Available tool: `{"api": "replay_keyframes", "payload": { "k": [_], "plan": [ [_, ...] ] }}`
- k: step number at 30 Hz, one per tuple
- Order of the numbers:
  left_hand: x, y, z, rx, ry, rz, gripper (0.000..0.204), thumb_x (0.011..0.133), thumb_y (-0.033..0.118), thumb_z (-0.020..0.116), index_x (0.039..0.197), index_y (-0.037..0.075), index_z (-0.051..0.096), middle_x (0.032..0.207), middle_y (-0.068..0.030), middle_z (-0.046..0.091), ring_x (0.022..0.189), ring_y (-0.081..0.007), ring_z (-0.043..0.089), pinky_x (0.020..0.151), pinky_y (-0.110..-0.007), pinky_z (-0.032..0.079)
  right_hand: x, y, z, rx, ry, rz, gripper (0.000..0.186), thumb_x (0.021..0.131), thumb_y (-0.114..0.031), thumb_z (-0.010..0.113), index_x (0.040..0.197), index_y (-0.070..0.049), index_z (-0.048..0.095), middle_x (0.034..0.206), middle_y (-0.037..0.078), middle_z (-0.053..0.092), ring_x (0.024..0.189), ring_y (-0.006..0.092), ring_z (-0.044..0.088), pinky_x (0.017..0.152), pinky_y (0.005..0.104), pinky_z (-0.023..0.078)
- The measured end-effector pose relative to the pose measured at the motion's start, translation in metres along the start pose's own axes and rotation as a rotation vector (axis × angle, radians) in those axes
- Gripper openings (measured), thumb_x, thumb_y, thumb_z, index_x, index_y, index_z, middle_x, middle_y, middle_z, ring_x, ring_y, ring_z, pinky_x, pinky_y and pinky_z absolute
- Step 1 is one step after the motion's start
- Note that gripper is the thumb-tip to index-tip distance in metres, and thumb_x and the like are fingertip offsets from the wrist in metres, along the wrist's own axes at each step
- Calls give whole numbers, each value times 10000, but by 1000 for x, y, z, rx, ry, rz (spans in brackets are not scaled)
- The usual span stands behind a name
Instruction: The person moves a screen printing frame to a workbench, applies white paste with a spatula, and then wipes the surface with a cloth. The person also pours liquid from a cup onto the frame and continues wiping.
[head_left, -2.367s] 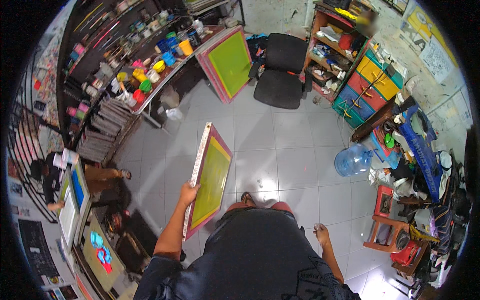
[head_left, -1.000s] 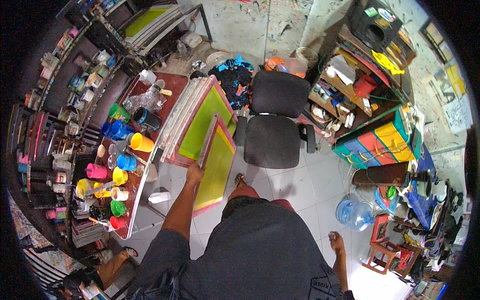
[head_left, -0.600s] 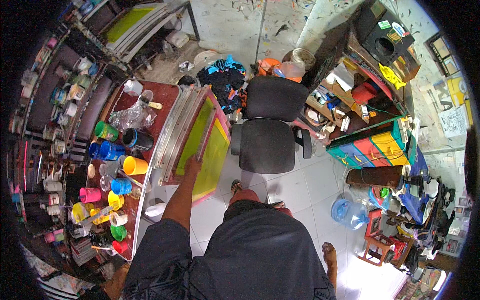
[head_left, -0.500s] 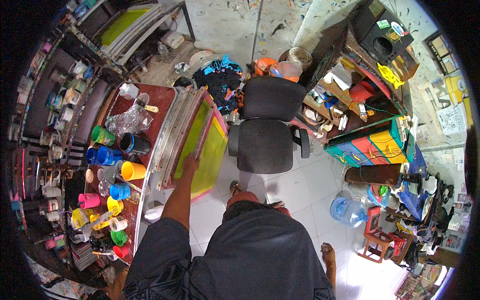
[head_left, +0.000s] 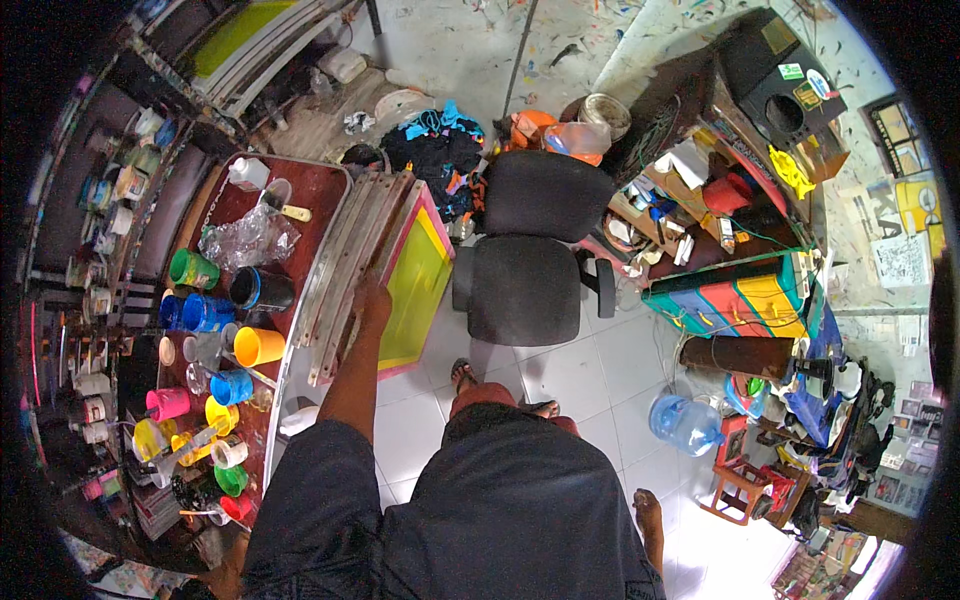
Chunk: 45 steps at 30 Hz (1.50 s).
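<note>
My left hand is closed on a screen frame, leaning among stacked metal-edged frames beside the red-topped table; its fingertips are partly hidden. The outer screen has yellow-green mesh with a pink border and stands left of the black office chair. My right hand hangs low to the right with fingers curled; whether anything small is in it I cannot make out. Colourful cups, including a yellow cup, stand on the red tabletop left of my left arm.
A shelf unit and coloured drawers stand right of the chair, above a water jug and small wooden stool. Dark shelving with jars lines the left, where another person's arm shows low. Dark clothes are heaped behind the frames.
I have moved toward the table and chair. The screen in my left hand has gone forward against the stacked frames; my hand has since shifted slightly up and left. Tabletop cups came closer.
</note>
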<state>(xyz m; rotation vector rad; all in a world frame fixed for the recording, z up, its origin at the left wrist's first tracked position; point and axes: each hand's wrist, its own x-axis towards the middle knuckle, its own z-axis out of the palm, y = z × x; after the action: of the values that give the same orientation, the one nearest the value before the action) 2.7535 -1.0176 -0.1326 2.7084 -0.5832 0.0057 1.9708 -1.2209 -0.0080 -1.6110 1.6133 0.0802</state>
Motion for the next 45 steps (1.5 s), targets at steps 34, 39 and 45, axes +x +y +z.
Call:
{"api": "replay_keyframes", "payload": {
  "k": [34, 39, 45],
  "plan": [
    [-1148, 352, 31, -566, 219, -1617, 620, 850, 567, 610, 1134, 16, 638, 1128, -234, 651, 1081, -374, 610, 938, -452, 473, 93, -146, 132, -701, -873, -755, 405, 938, -316, 577, 1193, -1, 582, 1011, 105, 635, 889, 226, 620, 764, 363, 504],
    [-1264, 423, 72, -731, -61, -1720, 628, 915, 547, 462, 974, -31, 700, 1078, -259, 655, 1087, -409, 601, 960, -451, 457, -68, -65, 170, -666, -1219, -1350, 298, 939, -217, 561, 1148, -6, 595, 888, 91, 619, 736, 160, 601, 650, 289, 479],
    [-1372, 413, 78, -821, 483, -1585, 467, 865, 437, 565, 1037, 22, 691, 1095, -234, 665, 1068, -372, 623, 942, -434, 469, -89, 135, 255, -749, -1483, -1824, 293, 932, -258, 596, 1112, -26, 605, 883, 76, 636, 782, 164, 613, 688, 327, 504]
  ]
}}
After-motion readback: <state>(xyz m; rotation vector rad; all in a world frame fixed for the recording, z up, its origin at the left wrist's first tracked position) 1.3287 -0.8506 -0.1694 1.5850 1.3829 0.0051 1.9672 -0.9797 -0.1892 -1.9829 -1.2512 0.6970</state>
